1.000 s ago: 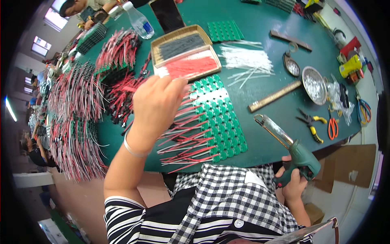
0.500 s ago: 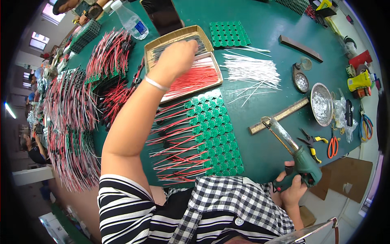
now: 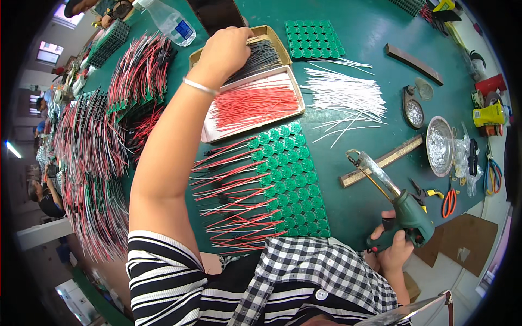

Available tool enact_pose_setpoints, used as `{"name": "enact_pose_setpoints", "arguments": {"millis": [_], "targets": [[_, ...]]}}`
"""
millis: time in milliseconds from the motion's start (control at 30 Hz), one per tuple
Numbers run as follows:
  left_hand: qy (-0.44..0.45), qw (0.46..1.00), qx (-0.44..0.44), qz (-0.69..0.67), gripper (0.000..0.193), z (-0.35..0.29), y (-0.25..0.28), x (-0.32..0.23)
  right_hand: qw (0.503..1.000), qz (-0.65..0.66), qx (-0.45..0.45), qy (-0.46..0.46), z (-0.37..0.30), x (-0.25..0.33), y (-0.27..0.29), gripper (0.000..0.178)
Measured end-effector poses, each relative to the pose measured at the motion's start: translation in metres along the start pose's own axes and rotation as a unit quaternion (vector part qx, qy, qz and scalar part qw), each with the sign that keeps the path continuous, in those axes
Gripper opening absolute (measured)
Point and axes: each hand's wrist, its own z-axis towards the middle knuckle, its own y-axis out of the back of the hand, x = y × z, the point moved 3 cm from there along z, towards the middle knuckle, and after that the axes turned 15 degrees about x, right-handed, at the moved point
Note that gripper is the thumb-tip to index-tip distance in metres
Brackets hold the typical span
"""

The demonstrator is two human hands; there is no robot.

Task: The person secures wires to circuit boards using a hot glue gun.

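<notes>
My left hand (image 3: 227,51), a pale bangle on its wrist, is over the far left part of an open cardboard box (image 3: 282,45) of black wires (image 3: 260,58). Its fingers curl closed, and their tips and whatever they hold are hidden. Beside that box lies a white tray (image 3: 209,130) full of red wires (image 3: 255,106). My right hand (image 3: 394,250) grips a green soldering gun (image 3: 412,214) at lower right, its tip pointing up and left. Between the hands lies a panel of round green circuit boards (image 3: 291,179), red, white and black wires fanning from its left side.
White wires (image 3: 348,95) lie right of the boxes, below another board panel (image 3: 314,39). Wired boards (image 3: 92,146) are heaped at left. A metal bowl (image 3: 439,145), a wooden bar (image 3: 380,162), pliers (image 3: 424,193) and orange-handled scissors (image 3: 449,202) sit at right. A bottle (image 3: 168,24) stands far left.
My left hand has moved up and left across the black-wire box, uncovering more black and red wires. The soldering gun stays in my right hand, nearly unmoved. The whole view has shifted slightly.
</notes>
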Motion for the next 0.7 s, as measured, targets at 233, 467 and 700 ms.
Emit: {"name": "enact_pose_setpoints", "arguments": {"millis": [233,467,700], "targets": [[-0.003,0.996,0.069,0.057,0.024,0.014,-0.021,-0.004,1.0,0.008,-0.011,-0.008,0.003,-0.001,0.0,0.059],[-0.044,0.999,-0.03,-0.012,0.016,0.004,-0.027,0.013,1.0,0.008,0.011,0.002,0.004,-0.003,-0.001,0.057],[-0.011,0.997,-0.034,0.072,0.015,-0.001,-0.015,-0.008,1.0,0.007,0.005,0.0,0.007,-0.004,-0.002,0.055]]}}
